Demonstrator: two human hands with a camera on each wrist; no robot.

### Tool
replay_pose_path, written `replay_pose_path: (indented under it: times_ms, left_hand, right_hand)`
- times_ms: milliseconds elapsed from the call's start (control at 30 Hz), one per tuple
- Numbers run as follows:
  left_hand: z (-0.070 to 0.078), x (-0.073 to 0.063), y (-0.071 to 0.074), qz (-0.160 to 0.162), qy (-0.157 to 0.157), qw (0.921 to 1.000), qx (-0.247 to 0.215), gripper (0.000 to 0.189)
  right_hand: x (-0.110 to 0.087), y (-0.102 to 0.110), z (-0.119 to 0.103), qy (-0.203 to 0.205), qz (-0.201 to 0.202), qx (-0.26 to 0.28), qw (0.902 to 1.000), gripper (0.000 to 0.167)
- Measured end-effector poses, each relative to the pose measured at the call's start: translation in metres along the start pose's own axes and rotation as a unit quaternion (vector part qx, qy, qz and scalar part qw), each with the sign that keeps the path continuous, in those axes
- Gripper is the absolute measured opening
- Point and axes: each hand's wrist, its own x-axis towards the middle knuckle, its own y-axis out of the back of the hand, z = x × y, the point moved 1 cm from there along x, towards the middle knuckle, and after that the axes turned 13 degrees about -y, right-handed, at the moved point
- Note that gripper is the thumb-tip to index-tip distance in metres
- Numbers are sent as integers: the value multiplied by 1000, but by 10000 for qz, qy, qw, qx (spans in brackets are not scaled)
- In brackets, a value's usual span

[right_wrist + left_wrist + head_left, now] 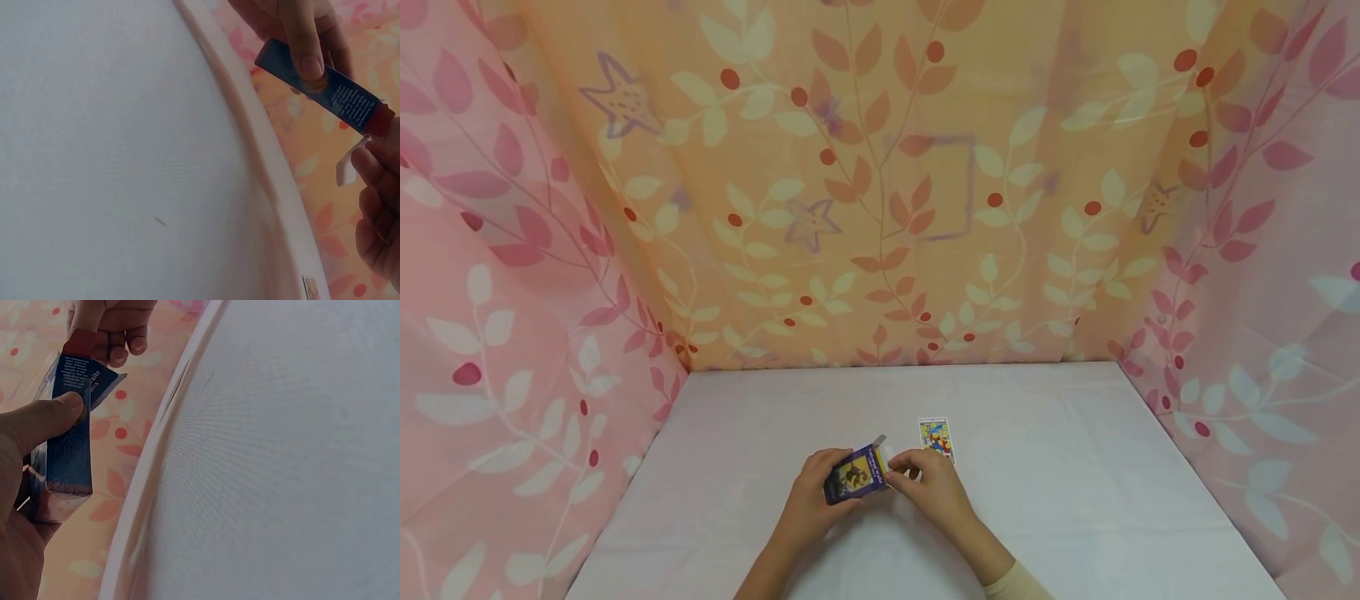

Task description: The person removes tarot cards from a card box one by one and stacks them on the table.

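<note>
Small blue box [853, 473] being held tilted above white table [737, 433], end flap [881, 439] sticking out. Left hand [812, 492] gripping box, thumb [53, 417] pressing narrow face. Right hand [934, 485] touching box's flapped end; whether pinching anything, I cannot tell. Picture card [935, 433] lying beyond box, rightward. Floral curtain [880, 167] hanging behind box.

Gripping a dark-blue Universal Waite card box [854, 475] in the left hand [809, 493] above the white tablecloth [1067, 475]; pinching its open-flapped end with the right hand [937, 490]; partly hiding a white-bordered illustrated card [935, 435] lying beyond.
</note>
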Motion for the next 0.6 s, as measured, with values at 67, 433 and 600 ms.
replay_pose_path:
  times_ms: [67,433,600]
  left_hand:
    - [0,0,0,16,-3,10000,2,76]
    - [3,1,1,-4,71,10000,-38,76]
    - [3,1,1,-6,118,9999,-59,76]
  right_hand:
    - [0,-1,0,-20,2,-3,10000,14]
    - [1,-2,1,-165,-22,-102,9998,13]
    - [0,-1,2,-192,-32,-128,9997,14]
